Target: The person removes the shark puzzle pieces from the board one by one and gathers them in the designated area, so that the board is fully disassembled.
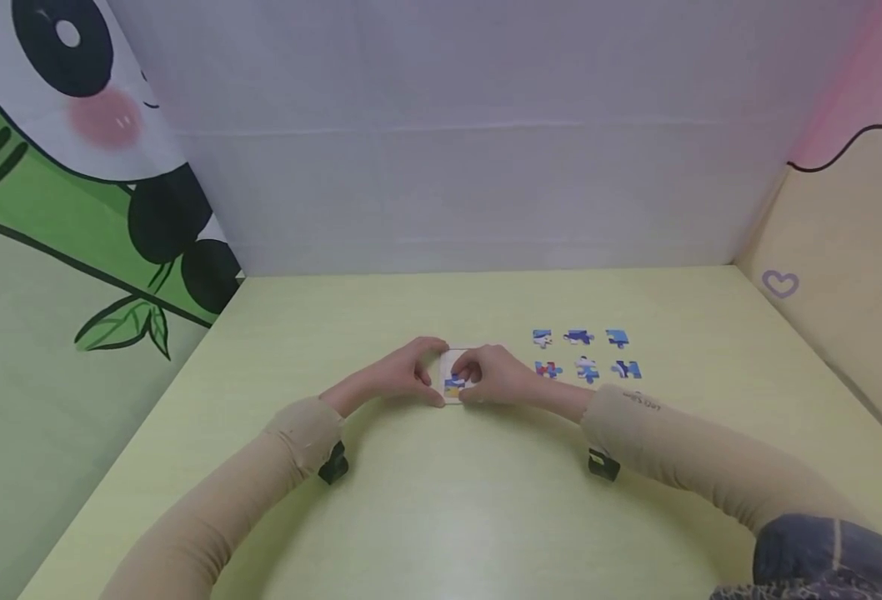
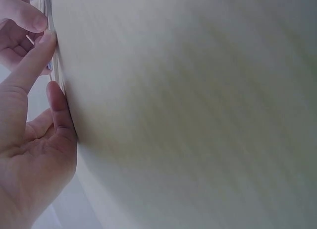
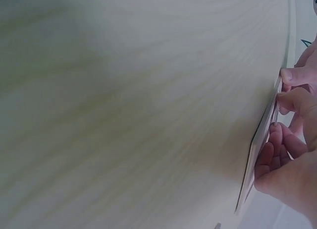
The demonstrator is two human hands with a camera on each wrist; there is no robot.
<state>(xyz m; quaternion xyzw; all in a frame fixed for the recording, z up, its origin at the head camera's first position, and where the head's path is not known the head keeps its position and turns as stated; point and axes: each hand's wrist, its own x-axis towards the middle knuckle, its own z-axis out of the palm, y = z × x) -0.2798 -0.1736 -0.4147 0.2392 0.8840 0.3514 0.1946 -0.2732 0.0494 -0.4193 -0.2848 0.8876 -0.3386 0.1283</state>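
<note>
A small pale puzzle board [image 1: 450, 358] lies on the table between both hands, with blue and yellow puzzle pieces [image 1: 453, 388] in its lower part. My left hand [image 1: 405, 368] holds the board by its left side, thumb at the near corner and forefinger at the far corner. Over the board, my right hand [image 1: 504, 375] pinches a puzzle piece between thumb and fingers; those fingers hide most of it. In the right wrist view, the thumbs of both hands come close together along the near edge of the board [image 3: 251, 162].
Several loose puzzle pieces [image 1: 579, 337] lie in two rows on the table [image 1: 441, 500], right of the board and beyond my right forearm. A pale cloth wall [image 1: 441, 192] rises behind the table, with printed panels at both sides.
</note>
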